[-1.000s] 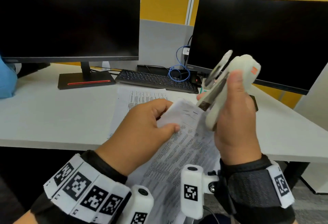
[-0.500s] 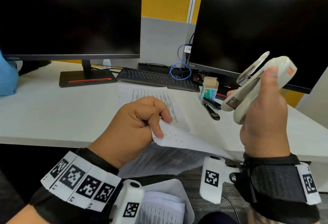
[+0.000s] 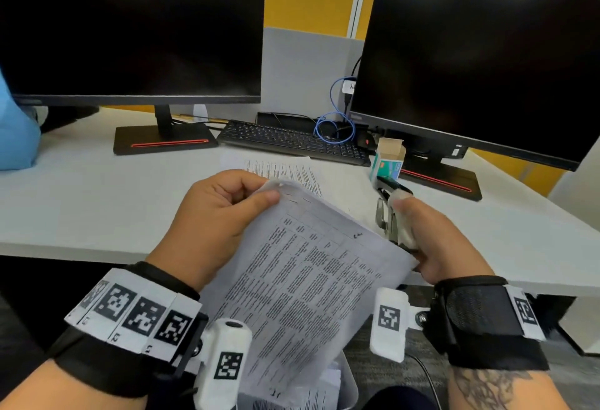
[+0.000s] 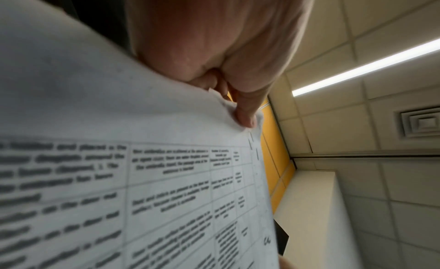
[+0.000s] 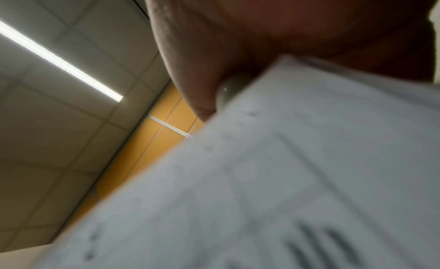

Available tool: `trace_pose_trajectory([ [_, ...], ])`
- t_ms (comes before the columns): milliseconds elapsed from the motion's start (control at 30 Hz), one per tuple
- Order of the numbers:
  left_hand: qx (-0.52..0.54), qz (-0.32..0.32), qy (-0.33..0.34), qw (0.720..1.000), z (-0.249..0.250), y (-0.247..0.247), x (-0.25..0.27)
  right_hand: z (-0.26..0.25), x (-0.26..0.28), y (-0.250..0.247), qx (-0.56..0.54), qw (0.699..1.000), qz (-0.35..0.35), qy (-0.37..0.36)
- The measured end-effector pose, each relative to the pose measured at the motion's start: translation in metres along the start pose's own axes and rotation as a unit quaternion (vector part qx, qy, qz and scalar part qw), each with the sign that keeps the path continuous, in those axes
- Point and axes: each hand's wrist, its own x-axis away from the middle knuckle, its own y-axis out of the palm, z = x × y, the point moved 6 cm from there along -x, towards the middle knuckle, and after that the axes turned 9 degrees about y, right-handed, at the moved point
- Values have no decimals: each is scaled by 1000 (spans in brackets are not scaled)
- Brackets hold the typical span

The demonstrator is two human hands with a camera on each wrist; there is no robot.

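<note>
My left hand pinches the top corner of a printed paper sheaf, thumb on top; several staples show near that corner. The same sheaf fills the left wrist view, with the thumb tip pressed on its corner. My right hand grips a white stapler low over the desk edge, beside the sheaf's right edge. In the right wrist view the blurred paper covers most of the frame and the stapler is barely visible under the palm.
Two dark monitors stand at the back of the white desk, with a black keyboard between them. A small open staple box and another printed sheet lie on the desk. A white bin with papers sits below.
My right hand has come down with the stapler from in front of the right monitor to the desk edge. My left hand has raised the sheaf's corner and tilted its printed face up.
</note>
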Motion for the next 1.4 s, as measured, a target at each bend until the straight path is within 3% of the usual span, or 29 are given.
trace_pose_trajectory([
  [133, 10, 32, 4, 999, -6, -6, -1, -1, -12, -6, 131, 990, 54, 9],
  [233, 10, 42, 12, 999, -8, -5, 0, -3, -17, -3, 241, 968, 64, -30],
  [300, 5, 43, 22, 999, -9, -4, 1, -8, -10, -1, 287, 952, 78, -71],
  [367, 6, 47, 28, 998, -11, -4, 2, -20, 8, -2, 245, 955, 86, -144],
  [467, 3, 54, 33, 998, -13, -6, 6, -36, 36, 0, 257, 935, 25, -244],
  [567, 5, 51, 29, 998, -18, -5, 11, -30, 44, 11, 383, 895, -72, -218],
  [667, 1, 24, 9, 1000, -26, 0, 17, -18, 40, 19, 499, 842, -48, -200],
  [800, -114, -67, -16, 991, -37, 1, 25, 5, 32, 27, 549, 812, -41, -195],
  [933, -266, -146, -8, 953, -50, 0, 31, 30, 22, 32, 567, 803, -63, -172],
  [1100, -379, -226, 4, 898, -63, 8, 40, 54, 9, 39, 599, 783, -78, -150],
  [1167, -401, -256, 0, 880, -73, 12, 46, 61, 4, 41, 624, 767, -73, -133],
  [1267, -411, -301, -13, 861, -91, 17, 57, 73, -6, 39, 630, 766, -74, -101],
  [1400, -398, -322, -30, 859, -111, 19, 63, 82, -14, 39, 639, 761, -72, -85],
])
